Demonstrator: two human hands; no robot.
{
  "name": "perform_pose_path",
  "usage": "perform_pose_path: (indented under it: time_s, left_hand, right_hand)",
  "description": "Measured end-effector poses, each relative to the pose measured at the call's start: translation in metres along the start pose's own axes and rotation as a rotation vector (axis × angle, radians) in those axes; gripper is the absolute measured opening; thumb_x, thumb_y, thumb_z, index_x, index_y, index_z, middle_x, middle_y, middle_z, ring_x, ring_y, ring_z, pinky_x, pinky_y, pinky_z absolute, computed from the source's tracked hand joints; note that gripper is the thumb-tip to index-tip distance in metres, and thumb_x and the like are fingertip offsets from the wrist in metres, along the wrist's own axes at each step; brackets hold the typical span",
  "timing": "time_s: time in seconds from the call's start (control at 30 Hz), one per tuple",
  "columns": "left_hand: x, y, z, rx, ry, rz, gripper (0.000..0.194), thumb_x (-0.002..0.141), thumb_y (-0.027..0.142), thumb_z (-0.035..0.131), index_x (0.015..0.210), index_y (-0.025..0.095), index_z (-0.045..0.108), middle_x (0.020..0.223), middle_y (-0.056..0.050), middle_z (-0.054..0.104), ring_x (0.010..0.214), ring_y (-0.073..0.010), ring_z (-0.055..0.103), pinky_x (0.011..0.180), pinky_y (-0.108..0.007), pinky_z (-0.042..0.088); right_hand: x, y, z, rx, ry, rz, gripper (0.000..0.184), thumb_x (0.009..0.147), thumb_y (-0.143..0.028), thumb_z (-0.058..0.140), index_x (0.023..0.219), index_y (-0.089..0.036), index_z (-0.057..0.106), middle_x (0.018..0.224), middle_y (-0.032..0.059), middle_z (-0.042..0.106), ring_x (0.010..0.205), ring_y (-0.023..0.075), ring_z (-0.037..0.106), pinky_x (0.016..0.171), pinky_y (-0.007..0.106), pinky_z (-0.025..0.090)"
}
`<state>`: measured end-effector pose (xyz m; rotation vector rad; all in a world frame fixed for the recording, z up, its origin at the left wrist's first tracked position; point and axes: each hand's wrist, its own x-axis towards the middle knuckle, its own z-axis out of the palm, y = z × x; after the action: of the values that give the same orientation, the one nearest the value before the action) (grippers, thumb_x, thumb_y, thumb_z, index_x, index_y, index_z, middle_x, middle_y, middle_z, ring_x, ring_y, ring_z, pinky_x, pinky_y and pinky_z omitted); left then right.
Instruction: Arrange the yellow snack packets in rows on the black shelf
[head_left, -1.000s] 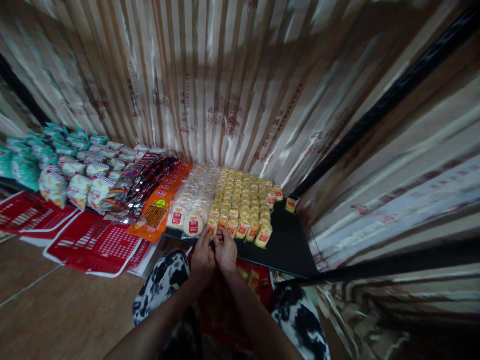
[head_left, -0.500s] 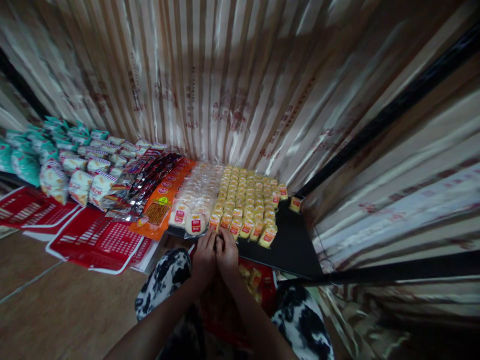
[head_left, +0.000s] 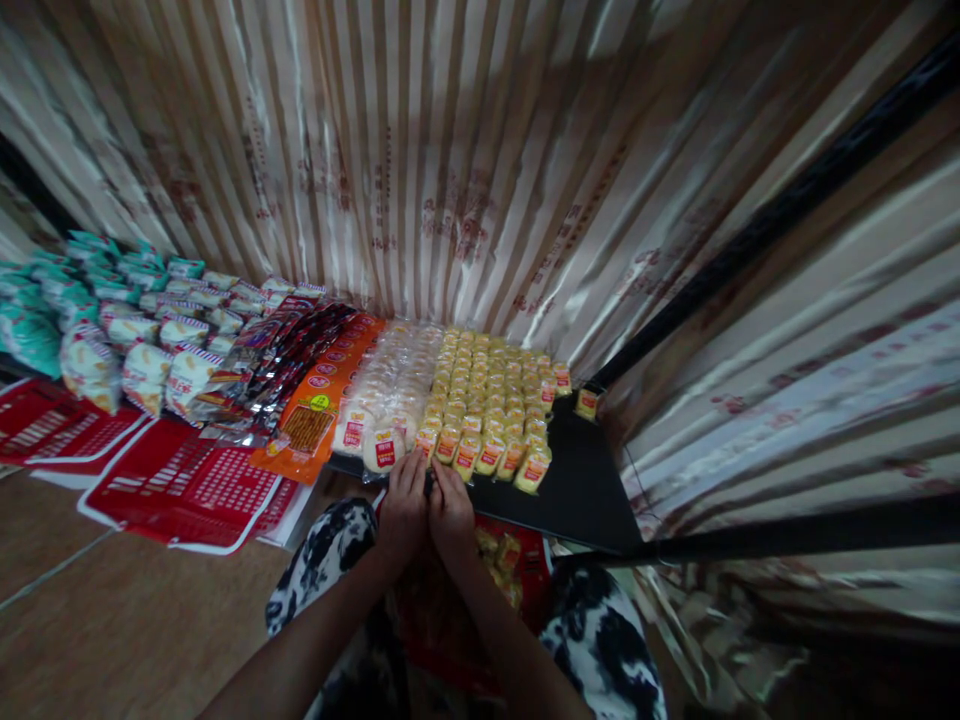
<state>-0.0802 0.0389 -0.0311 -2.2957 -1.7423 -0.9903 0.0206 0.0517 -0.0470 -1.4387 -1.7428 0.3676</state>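
Both hands are side by side at the front edge of a black shelf board (head_left: 581, 495). My left hand (head_left: 403, 508) has its fingers together and bent, tips close below a round white packaged snack (head_left: 385, 450) and the leftmost small yellow packet (head_left: 427, 438). My right hand (head_left: 451, 512) is curled just right of it, fingertips below the front row of yellow packets. What the fingers grip, if anything, is hidden. Many yellow packets (head_left: 491, 385) stand in tight rows on the board. Beneath my forearms, a red bag (head_left: 534, 545) contains more gold-yellow packets (head_left: 506, 560).
To the left lie an orange snack bag (head_left: 307, 430), dark shiny packets (head_left: 292, 345), white bags (head_left: 142, 372) and green bags (head_left: 30, 335). Red printed sheets (head_left: 187, 485) hang at the front. A pleated curtain (head_left: 420, 150) stands behind, with a black pole (head_left: 720, 240) on the right.
The view has shifted slightly, so the goods sit a little further left. My hands stay together at the board's front edge, with the left fingers a little straighter and higher.
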Motion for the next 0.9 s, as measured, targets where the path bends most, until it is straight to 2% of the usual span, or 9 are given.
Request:
perform_pose_path:
  time_s: [0.27,0.43,0.6,0.77,0.83,0.9]
  left_hand:
    - [0.001,-0.003,0.001,0.031,-0.028,0.017,0.042,0.088,0.015,0.039,0.129,0.008,0.047,0.129,-0.016,0.054,0.127,-0.0259,0.042,0.102,-0.042,0.043]
    - [-0.004,0.0,0.0,0.009,-0.012,0.016,0.04,0.088,0.015,0.038,0.126,0.007,0.049,0.131,-0.016,0.053,0.126,-0.0253,0.043,0.102,-0.04,0.044]
    - [-0.009,0.001,0.003,-0.01,0.024,0.006,0.044,0.087,0.012,0.034,0.128,0.008,0.047,0.129,-0.015,0.053,0.124,-0.0244,0.043,0.1,-0.039,0.045]
    - [-0.014,0.004,0.0,-0.061,0.035,-0.018,0.045,0.084,0.008,0.034,0.126,0.008,0.049,0.13,-0.016,0.051,0.125,-0.0253,0.041,0.101,-0.042,0.043]
    - [-0.018,0.008,-0.004,-0.105,0.017,-0.036,0.042,0.083,0.008,0.035,0.122,0.009,0.052,0.13,-0.016,0.052,0.124,-0.0256,0.041,0.101,-0.042,0.043]
    - [-0.025,0.014,-0.007,-0.178,-0.055,-0.057,0.039,0.083,0.01,0.036,0.117,0.01,0.055,0.127,-0.014,0.054,0.121,-0.025,0.044,0.101,-0.042,0.042]
  right_hand:
    - [0.001,-0.006,-0.004,0.03,-0.009,0.011,0.044,0.088,-0.022,0.03,0.117,-0.011,0.061,0.116,0.0138,0.064,0.109,0.0203,0.057,0.098,0.038,0.045]
    - [-0.009,-0.005,-0.014,0.096,0.087,-0.029,0.039,0.088,-0.022,0.034,0.113,-0.016,0.063,0.114,0.0124,0.063,0.109,0.0202,0.057,0.097,0.04,0.046]
    - [-0.021,0.006,-0.031,0.042,0.175,-0.004,0.037,0.087,-0.02,0.036,0.111,-0.018,0.064,0.115,0.0129,0.057,0.11,0.0213,0.054,0.096,0.042,0.046]
    - [-0.021,0.01,-0.043,0.04,0.202,0.004,0.036,0.086,-0.02,0.037,0.109,-0.018,0.065,0.114,0.0116,0.056,0.107,0.021,0.055,0.094,0.041,0.047]
    - [-0.023,0.007,-0.046,0.063,0.194,0.011,0.036,0.086,-0.02,0.037,0.108,-0.019,0.065,0.113,0.0113,0.058,0.107,0.0202,0.056,0.095,0.04,0.046]
    - [-0.032,0.005,-0.047,0.089,0.156,0.043,0.036,0.087,-0.021,0.035,0.105,-0.018,0.066,0.111,0.0113,0.06,0.105,0.0197,0.057,0.094,0.039,0.046]
